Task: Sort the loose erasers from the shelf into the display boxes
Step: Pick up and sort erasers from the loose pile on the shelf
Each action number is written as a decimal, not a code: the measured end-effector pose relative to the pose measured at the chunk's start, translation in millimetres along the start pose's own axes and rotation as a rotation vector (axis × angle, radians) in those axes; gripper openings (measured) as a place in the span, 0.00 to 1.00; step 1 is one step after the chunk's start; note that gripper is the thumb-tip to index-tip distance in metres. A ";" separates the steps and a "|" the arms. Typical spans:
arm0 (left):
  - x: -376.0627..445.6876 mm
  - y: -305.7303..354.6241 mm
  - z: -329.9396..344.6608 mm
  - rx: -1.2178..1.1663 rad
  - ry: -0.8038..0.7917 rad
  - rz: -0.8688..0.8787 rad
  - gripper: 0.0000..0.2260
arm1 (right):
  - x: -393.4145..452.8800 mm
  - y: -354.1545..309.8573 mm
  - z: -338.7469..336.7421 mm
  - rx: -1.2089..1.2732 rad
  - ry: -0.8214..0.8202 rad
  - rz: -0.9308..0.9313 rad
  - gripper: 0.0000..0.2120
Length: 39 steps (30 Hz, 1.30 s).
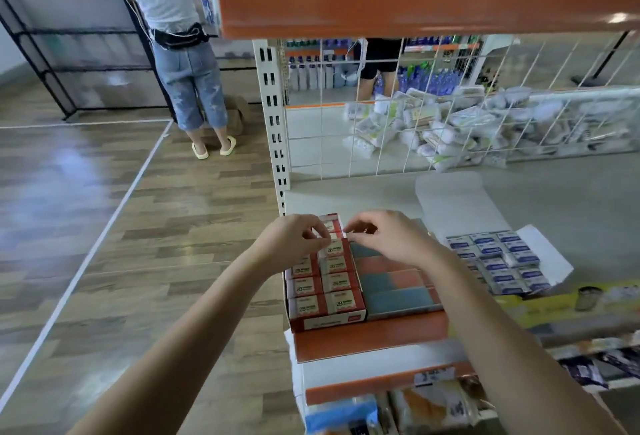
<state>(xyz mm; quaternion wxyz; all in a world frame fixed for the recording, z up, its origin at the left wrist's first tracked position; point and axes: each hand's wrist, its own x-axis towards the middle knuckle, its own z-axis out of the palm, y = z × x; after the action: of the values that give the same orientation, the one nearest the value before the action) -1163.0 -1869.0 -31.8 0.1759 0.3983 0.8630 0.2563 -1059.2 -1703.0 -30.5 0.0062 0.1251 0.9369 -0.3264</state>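
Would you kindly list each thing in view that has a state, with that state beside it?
red display box: open, nearly full of 2B erasers in two rows
white display box: lid folded back, blue-labelled erasers inside
red-and-blue erasers: lying flat between the two boxes
left hand: fingers curled, pinching an eraser at the red box's far end
right hand: fingers curled at the same spot, hold unclear

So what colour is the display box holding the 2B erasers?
Red, with a white front panel: the display box, clearest in the head view.

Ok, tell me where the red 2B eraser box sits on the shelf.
The red 2B eraser box sits at the shelf's left front corner, under both hands, with the blue and red eraser box directly on its right.
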 end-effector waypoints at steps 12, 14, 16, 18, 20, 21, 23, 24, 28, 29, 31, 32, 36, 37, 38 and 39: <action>29.1 23.7 -4.0 0.344 -0.055 0.091 0.09 | -3.8 7.5 -12.4 -0.102 0.152 0.078 0.11; 45.8 43.1 0.5 0.366 -0.025 0.129 0.11 | -7.7 14.9 -23.8 -0.203 0.175 0.088 0.13; 63.9 68.4 11.1 0.415 -0.020 0.199 0.14 | -14.4 28.1 -39.7 -0.311 0.191 0.099 0.16; 79.4 98.8 26.6 0.450 -0.028 0.256 0.17 | -25.6 46.6 -59.4 -0.392 0.212 0.132 0.18; 89.9 133.6 46.9 0.487 -0.044 0.293 0.19 | -41.1 69.5 -82.6 -0.460 0.228 0.178 0.19; 93.5 152.2 58.9 0.524 -0.050 0.326 0.20 | -50.7 82.3 -94.7 -0.489 0.235 0.208 0.19; 100.7 191.0 85.4 0.600 -0.060 0.398 0.23 | -75.1 112.6 -119.2 -0.536 0.241 0.261 0.20; 104.5 210.7 98.8 0.624 -0.069 0.423 0.23 | -89.3 129.5 -131.0 -0.554 0.241 0.292 0.20; 122.4 293.6 161.6 0.678 -0.127 0.523 0.24 | -158.6 201.6 -179.4 -0.592 0.271 0.420 0.21; 126.9 316.7 179.3 0.688 -0.126 0.556 0.23 | -176.8 220.7 -192.6 -0.595 0.274 0.457 0.22; 137.3 363.3 215.1 0.692 -0.114 0.613 0.23 | -210.0 261.4 -218.7 -0.580 0.278 0.528 0.23; 142.4 386.1 232.4 0.684 -0.122 0.630 0.23 | -225.5 281.0 -231.6 -0.563 0.285 0.560 0.23; 164.2 461.7 296.7 0.627 -0.180 0.636 0.23 | -277.6 348.2 -279.8 -0.510 0.306 0.655 0.25; 169.2 476.2 311.4 0.624 -0.193 0.635 0.22 | -288.2 363.6 -289.4 -0.482 0.323 0.673 0.25; 174.8 489.5 325.5 0.635 -0.203 0.639 0.22 | -297.7 378.4 -298.2 -0.453 0.340 0.684 0.24; 180.4 501.6 337.6 0.655 -0.214 0.643 0.22 | -305.7 392.9 -305.8 -0.422 0.360 0.680 0.24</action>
<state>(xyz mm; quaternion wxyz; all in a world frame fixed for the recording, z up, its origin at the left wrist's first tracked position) -804.0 -1350.1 -29.8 0.0408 0.7040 0.7084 -0.0305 -648.0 -1289.0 -1.0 -0.0246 0.4774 0.8747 -0.0799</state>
